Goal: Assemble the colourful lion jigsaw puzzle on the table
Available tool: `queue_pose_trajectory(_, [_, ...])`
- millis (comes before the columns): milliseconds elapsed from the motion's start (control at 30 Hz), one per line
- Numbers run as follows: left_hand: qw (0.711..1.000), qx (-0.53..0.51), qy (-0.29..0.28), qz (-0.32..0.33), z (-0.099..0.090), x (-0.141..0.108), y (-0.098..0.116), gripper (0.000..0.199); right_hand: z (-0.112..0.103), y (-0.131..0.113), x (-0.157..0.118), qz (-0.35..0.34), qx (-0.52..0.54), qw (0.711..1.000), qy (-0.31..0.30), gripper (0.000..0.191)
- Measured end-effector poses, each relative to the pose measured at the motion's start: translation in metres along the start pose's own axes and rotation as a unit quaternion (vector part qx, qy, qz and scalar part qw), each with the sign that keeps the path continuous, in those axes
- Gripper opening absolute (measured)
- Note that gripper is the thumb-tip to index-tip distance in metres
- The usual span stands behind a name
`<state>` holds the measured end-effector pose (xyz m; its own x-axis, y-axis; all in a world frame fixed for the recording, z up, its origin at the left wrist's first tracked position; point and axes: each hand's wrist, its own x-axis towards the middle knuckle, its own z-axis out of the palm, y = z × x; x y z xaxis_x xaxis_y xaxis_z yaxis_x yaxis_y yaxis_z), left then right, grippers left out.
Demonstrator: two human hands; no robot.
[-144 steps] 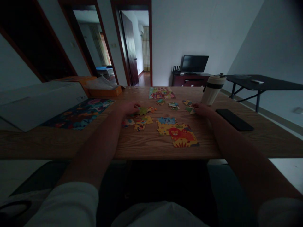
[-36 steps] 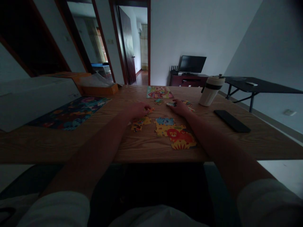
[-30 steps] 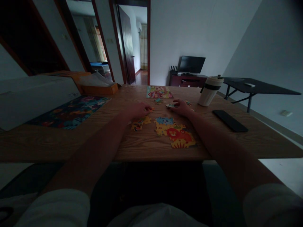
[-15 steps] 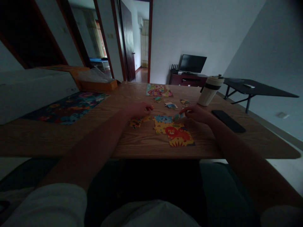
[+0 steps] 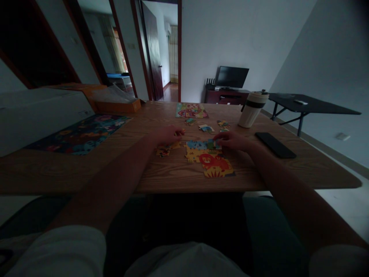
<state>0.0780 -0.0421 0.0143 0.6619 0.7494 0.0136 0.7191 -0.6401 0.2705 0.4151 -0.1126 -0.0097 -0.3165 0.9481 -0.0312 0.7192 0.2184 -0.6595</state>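
The right hand (image 5: 233,141) had its fingertips pinched together on a small puzzle piece (image 5: 211,145), pressed at the upper right corner of the assembled patch (image 5: 209,157). The piece lay to the left of those fingers, toward the person's middle, touching the patch's blue top strip. The room was dim, so I could not tell whether it sat flush in its slot. The patch stretched with its long axis running from the blue strip down to the red lion near the table (image 5: 178,177) edge.

The left hand (image 5: 167,134) rested curled just beside a cluster of 2 or 3 loose pieces (image 5: 167,148); whether its fingers gripped 1 of them I could not tell. It was the farther hand from the small puzzle piece, with the patch lying to its right.

Beyond the right hand, more scattered pieces (image 5: 206,128) lay apart, then a picture card (image 5: 191,110). A cup (image 5: 251,109) and a dark phone (image 5: 275,139) stood off to the right.
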Motion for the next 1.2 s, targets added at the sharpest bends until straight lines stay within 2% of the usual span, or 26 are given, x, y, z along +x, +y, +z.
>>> queue_pose_trajectory(133, [1.000, -0.001, -0.002, -0.001, -0.0001, -0.0005, 0.0026, 0.042, 0.0000, -0.0009, 0.0015, -0.004, -0.056, 0.998, 0.011, 0.035])
queue_pose_trajectory(300, [1.000, 0.003, -0.003, -0.007, -0.0013, -0.0023, 0.0056, 0.042, -0.0015, -0.0016, 0.0006, -0.006, -0.068, 0.997, 0.025, 0.035])
queue_pose_trajectory(833, [1.000, 0.015, -0.015, -0.016, -0.0038, -0.0040, 0.0103, 0.043, -0.0013, 0.0038, 0.0025, 0.002, 0.031, 0.999, 0.035, 0.034])
queue_pose_trajectory(1033, [1.000, 0.008, -0.008, -0.005, -0.0025, -0.0036, 0.0092, 0.043, 0.0016, -0.0035, 0.0014, 0.017, -0.040, 0.998, 0.037, 0.031])
queue_pose_trajectory(1200, [1.000, 0.003, -0.011, 0.001, -0.0009, -0.0013, 0.0068, 0.044, 0.0047, -0.0041, 0.0020, -0.002, -0.087, 0.996, 0.037, 0.029])
